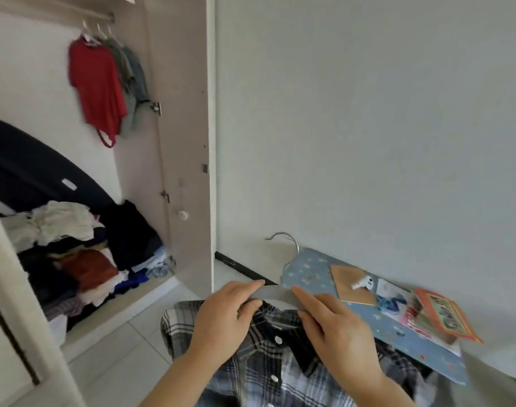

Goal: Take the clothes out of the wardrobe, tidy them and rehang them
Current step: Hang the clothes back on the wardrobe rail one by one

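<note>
A black, white and blue plaid shirt with white snap buttons lies spread in front of me at the bottom of the view. A grey hanger with a metal hook sits at its collar. My left hand pinches the hanger's left arm together with the collar. My right hand lies over the right arm and the collar, index finger straight along the hanger. At the upper left, the open wardrobe has a red T-shirt and two greyish garments hanging on its rail.
A jumbled pile of clothes fills the wardrobe floor, with a dark navy curved object behind it. To my right, a blue patterned cover carries a cardboard piece, a small white object and colourful booklets. Pale floor tiles lie below.
</note>
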Demonstrator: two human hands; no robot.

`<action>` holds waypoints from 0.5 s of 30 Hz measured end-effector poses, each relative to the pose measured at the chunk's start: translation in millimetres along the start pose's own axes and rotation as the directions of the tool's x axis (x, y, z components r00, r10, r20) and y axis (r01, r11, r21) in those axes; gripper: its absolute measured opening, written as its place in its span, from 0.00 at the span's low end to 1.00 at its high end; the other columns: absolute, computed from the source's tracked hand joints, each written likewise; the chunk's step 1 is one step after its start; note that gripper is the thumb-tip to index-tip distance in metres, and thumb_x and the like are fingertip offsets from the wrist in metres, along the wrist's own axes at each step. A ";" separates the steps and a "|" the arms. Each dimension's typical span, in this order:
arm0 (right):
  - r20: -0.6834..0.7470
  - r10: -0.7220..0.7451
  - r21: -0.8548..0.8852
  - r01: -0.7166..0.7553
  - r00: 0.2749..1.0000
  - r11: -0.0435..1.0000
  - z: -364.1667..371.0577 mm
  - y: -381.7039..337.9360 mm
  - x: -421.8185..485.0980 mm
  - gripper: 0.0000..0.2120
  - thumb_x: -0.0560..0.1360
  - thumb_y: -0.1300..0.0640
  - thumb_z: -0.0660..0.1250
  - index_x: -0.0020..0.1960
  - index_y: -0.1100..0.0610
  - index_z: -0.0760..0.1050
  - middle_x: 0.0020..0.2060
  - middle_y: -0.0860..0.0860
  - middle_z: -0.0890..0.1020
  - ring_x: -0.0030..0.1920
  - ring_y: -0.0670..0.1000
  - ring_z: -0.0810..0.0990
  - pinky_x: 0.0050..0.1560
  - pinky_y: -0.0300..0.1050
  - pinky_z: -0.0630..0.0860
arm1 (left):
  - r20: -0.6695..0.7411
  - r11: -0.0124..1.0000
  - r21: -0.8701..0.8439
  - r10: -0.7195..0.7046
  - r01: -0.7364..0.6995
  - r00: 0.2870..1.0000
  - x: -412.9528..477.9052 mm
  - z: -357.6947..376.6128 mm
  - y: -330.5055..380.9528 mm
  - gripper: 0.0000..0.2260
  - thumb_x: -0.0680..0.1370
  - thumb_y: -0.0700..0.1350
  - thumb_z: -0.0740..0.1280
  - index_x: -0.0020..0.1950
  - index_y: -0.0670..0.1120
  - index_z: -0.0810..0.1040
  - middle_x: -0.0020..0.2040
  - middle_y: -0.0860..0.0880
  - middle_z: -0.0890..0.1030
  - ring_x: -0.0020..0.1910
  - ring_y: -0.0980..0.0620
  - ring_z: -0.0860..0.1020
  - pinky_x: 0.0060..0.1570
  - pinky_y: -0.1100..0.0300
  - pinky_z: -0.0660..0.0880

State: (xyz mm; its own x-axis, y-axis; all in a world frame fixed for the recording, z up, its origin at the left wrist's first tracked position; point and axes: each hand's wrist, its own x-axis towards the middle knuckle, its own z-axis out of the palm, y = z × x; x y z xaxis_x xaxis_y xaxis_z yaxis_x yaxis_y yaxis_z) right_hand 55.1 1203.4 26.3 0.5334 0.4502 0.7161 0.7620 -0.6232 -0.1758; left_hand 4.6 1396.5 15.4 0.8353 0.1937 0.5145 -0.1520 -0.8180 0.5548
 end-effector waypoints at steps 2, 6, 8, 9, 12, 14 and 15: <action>-0.002 -0.040 0.016 0.040 0.999 0.999 33.5 -11.7 34.2 0.22 0.64 0.61 0.77 0.57 0.53 0.80 0.39 0.46 0.81 0.29 0.46 0.78 0.20 0.34 0.70 | -0.056 1.000 0.024 -0.017 0.018 0.998 19.7 -18.7 -33.5 0.16 0.73 0.45 0.71 0.60 0.54 0.78 0.45 0.62 0.76 0.39 0.62 0.75 0.37 0.80 0.67; -0.019 -0.102 0.081 0.104 0.995 0.991 95.2 -34.1 101.2 0.22 0.65 0.61 0.77 0.58 0.53 0.79 0.40 0.47 0.81 0.31 0.47 0.79 0.20 0.37 0.72 | -0.147 0.997 0.064 -0.039 0.048 0.988 61.2 -51.6 -95.0 0.16 0.74 0.45 0.69 0.61 0.55 0.77 0.48 0.62 0.76 0.41 0.63 0.75 0.39 0.74 0.70; -0.028 -0.134 0.123 0.136 0.991 0.983 123.5 -40.3 133.4 0.22 0.65 0.62 0.77 0.57 0.53 0.79 0.40 0.46 0.81 0.32 0.47 0.79 0.20 0.37 0.73 | -0.180 0.994 0.074 -0.063 0.078 0.982 82.9 -63.7 -122.4 0.16 0.75 0.45 0.68 0.62 0.54 0.77 0.47 0.60 0.77 0.39 0.60 0.75 0.40 0.67 0.73; -0.031 -0.158 0.138 0.161 0.987 0.977 137.2 -41.6 149.4 0.22 0.64 0.61 0.77 0.57 0.53 0.79 0.40 0.46 0.81 0.31 0.46 0.79 0.21 0.36 0.73 | -0.200 0.992 0.079 -0.076 0.094 0.977 94.1 -69.0 -135.2 0.16 0.75 0.45 0.68 0.62 0.54 0.77 0.46 0.60 0.76 0.38 0.60 0.74 0.39 0.67 0.72; -0.033 -0.230 0.179 0.232 0.973 0.956 179.2 -41.5 200.7 0.22 0.64 0.60 0.78 0.56 0.53 0.79 0.39 0.45 0.81 0.29 0.44 0.77 0.22 0.32 0.71 | -0.262 0.987 0.097 -0.100 0.129 0.960 130.8 -83.0 -169.1 0.16 0.74 0.44 0.69 0.62 0.53 0.77 0.44 0.63 0.73 0.37 0.61 0.75 0.39 0.71 0.71; -0.038 -0.260 0.212 0.262 0.965 0.941 208.0 -39.2 235.5 0.22 0.64 0.59 0.78 0.56 0.52 0.79 0.37 0.44 0.80 0.28 0.43 0.76 0.22 0.33 0.71 | -0.312 0.980 0.135 -0.095 0.144 0.945 156.6 -89.7 -192.3 0.17 0.74 0.43 0.69 0.62 0.53 0.76 0.44 0.61 0.74 0.38 0.60 0.76 0.39 0.70 0.73; -0.039 -0.277 0.235 0.278 0.960 0.931 222.6 -38.1 252.6 0.22 0.64 0.59 0.78 0.56 0.52 0.79 0.37 0.44 0.80 0.28 0.43 0.76 0.22 0.34 0.72 | -0.336 0.976 0.155 -0.092 0.152 0.937 168.8 -92.7 -203.9 0.18 0.74 0.42 0.69 0.63 0.53 0.76 0.44 0.60 0.74 0.38 0.59 0.76 0.39 0.70 0.72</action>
State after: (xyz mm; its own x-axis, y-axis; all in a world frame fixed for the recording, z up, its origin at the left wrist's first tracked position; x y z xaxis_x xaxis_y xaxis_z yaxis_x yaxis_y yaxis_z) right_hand 242.5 1483.2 63.4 0.2872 0.5799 0.7624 0.9443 -0.3048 -0.1239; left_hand 127.6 1646.2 49.8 0.6199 0.4390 0.6504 0.0605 -0.8531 0.5182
